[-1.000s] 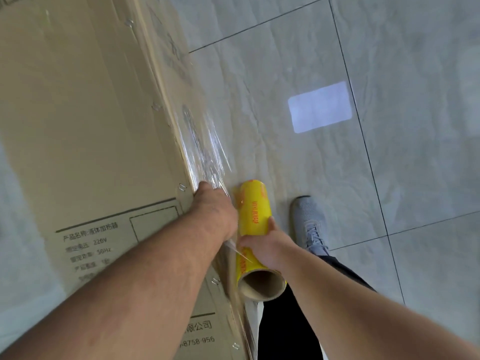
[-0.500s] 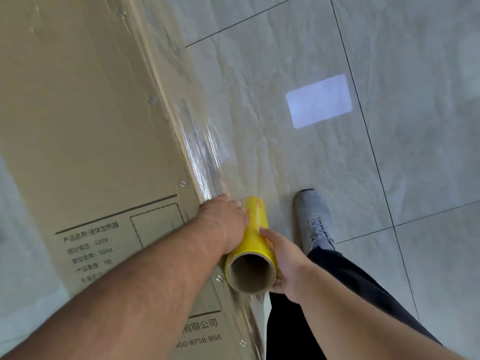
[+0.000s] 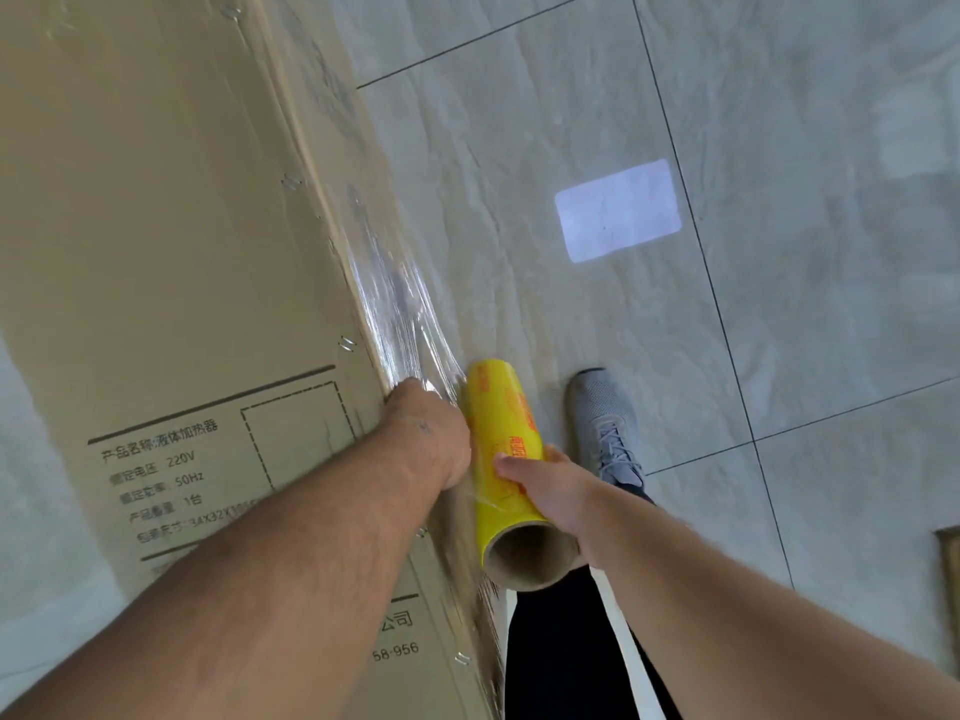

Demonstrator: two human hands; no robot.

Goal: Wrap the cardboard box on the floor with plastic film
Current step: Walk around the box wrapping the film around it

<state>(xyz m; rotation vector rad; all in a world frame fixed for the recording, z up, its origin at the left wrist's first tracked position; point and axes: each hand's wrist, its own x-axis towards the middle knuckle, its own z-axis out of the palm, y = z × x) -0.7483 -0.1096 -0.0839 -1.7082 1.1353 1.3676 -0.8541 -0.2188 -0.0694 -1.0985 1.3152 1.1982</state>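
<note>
A tall brown cardboard box with black printed text fills the left of the head view. Clear plastic film lies stretched and wrinkled along the box's right edge. My left hand is closed on the film at that edge, right beside a yellow film roll with a cardboard core. My right hand grips the roll from the right, near its open lower end.
Grey marbled floor tiles with dark joints spread to the right, with a bright rectangular reflection. My grey shoe and dark trouser leg stand just right of the roll. A brown edge shows at far right.
The roll has swung so its far end points further away along the box edge. My left hand stays on the film at the box edge.
</note>
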